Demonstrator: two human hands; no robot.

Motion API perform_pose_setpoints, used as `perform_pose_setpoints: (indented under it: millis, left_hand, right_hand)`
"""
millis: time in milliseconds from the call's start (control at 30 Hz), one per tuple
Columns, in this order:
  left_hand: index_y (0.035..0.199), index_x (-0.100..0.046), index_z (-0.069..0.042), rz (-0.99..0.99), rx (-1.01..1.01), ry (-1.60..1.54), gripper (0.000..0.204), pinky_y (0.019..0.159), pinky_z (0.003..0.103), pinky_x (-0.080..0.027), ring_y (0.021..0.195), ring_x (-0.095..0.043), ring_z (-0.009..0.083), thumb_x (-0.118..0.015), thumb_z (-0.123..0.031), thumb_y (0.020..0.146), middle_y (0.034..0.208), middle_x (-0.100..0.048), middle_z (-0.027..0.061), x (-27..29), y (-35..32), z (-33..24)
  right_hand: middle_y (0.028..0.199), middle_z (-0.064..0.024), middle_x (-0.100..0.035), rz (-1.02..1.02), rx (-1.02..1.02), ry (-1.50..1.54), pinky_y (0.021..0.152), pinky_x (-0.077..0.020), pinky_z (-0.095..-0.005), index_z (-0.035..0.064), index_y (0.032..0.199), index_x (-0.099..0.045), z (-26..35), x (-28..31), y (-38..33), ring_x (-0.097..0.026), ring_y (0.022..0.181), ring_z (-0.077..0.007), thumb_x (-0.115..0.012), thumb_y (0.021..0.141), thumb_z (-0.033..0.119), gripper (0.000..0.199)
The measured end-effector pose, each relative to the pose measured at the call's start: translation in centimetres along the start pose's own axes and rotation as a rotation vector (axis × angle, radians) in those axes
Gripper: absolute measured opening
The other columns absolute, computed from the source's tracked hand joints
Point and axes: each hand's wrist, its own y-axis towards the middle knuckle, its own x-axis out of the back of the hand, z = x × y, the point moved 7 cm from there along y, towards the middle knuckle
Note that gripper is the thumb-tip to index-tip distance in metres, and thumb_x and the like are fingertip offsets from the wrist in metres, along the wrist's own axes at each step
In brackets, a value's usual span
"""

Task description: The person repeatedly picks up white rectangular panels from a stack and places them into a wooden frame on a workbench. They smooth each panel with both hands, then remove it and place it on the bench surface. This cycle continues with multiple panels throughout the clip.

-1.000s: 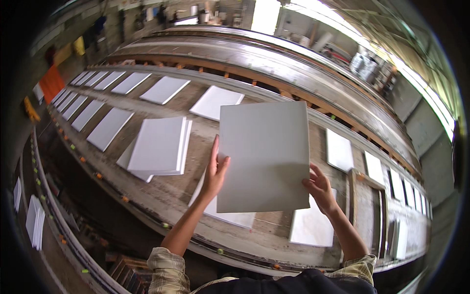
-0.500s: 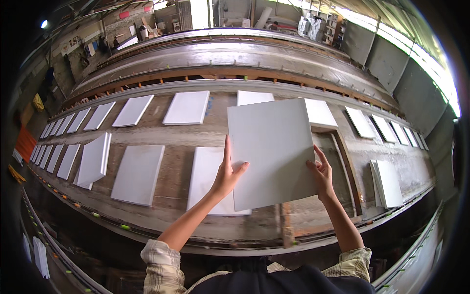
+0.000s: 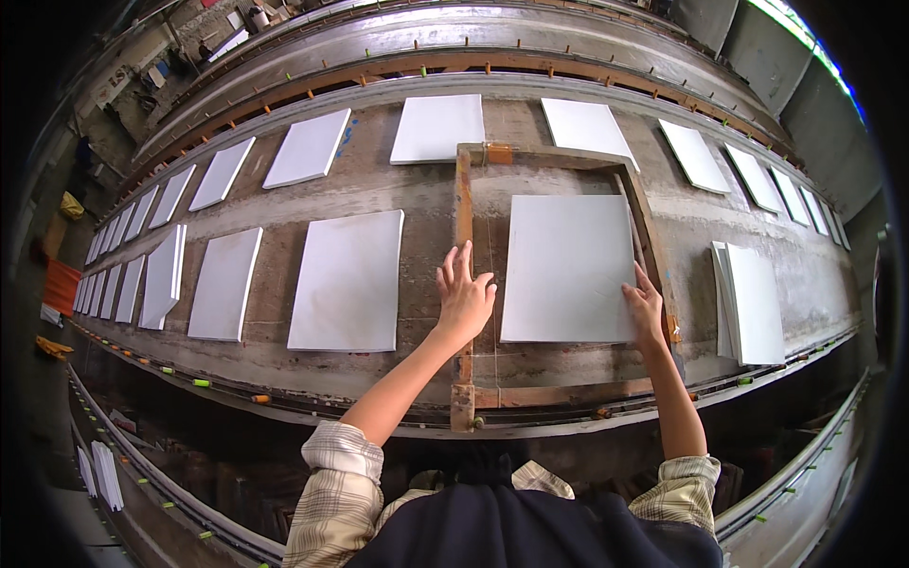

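The sheets [image 3: 566, 270] look smooth, matt paper; the frame [image 3: 463, 204], scuffed wood.

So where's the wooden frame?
In the head view, the wooden frame is right of centre on the table, around the white sheet, with the left hand by its left bar.

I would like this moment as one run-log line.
left hand: open, over wooden frame, contact unclear | right hand: at right edge of white sheet inside frame outline | other white sheets: on table
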Motion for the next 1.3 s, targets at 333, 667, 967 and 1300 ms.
perform_pose_setpoints:
  millis: [333,667,967,1300]
  left_hand:
    - [0.070,-0.067,-0.010,-0.063,0.073,0.081,0.012,0.107,0.055,-0.021,0.131,-0.023,0.0366,-0.073,-0.020,0.072,0.142,-0.031,0.0092,0.4,0.3,-0.2]
    - [0.067,-0.071,-0.013,-0.080,0.109,0.016,0.009,0.106,0.051,-0.026,0.131,-0.022,0.0352,-0.078,-0.018,0.064,0.143,-0.030,0.0032,0.0,0.4,0.4]
    - [0.064,-0.070,-0.012,-0.050,0.164,-0.089,0.009,0.103,0.057,-0.032,0.132,-0.022,0.0322,-0.078,-0.015,0.065,0.145,-0.026,0.0006,-0.6,0.5,1.2]
    - [0.061,-0.070,-0.012,-0.079,0.127,-0.038,0.009,0.105,0.053,-0.029,0.132,-0.022,0.0336,-0.079,-0.013,0.061,0.144,-0.029,0.0013,-0.4,0.3,1.2]
  right_hand:
    - [0.080,-0.0072,-0.065,0.091,-0.038,0.004,0.062,-0.0467,-0.0223,0.0038,0.139,-0.034,-0.1,-1.8,-0.2,-0.058,0.068,-0.0078,-0.053,0.085,0.004,0.057]
    - [0.098,-0.0191,-0.057,-0.127,0.396,-0.707,0.091,-0.0417,-0.0382,0.0018,0.125,-0.051,0.4,-2.3,0.3,-0.054,0.096,-0.0329,-0.064,0.081,0.015,0.048]
    - [0.109,-0.0192,-0.051,-0.107,0.409,-0.688,0.094,-0.0387,-0.0364,-0.0051,0.120,-0.052,-0.8,-2.4,0.7,-0.049,0.105,-0.0313,-0.066,0.080,0.014,0.047]
    - [0.109,-0.0196,-0.050,-0.114,0.420,-0.705,0.094,-0.0382,-0.0369,-0.0052,0.120,-0.052,-0.9,-2.5,-0.2,-0.048,0.106,-0.0322,-0.065,0.081,0.014,0.046]
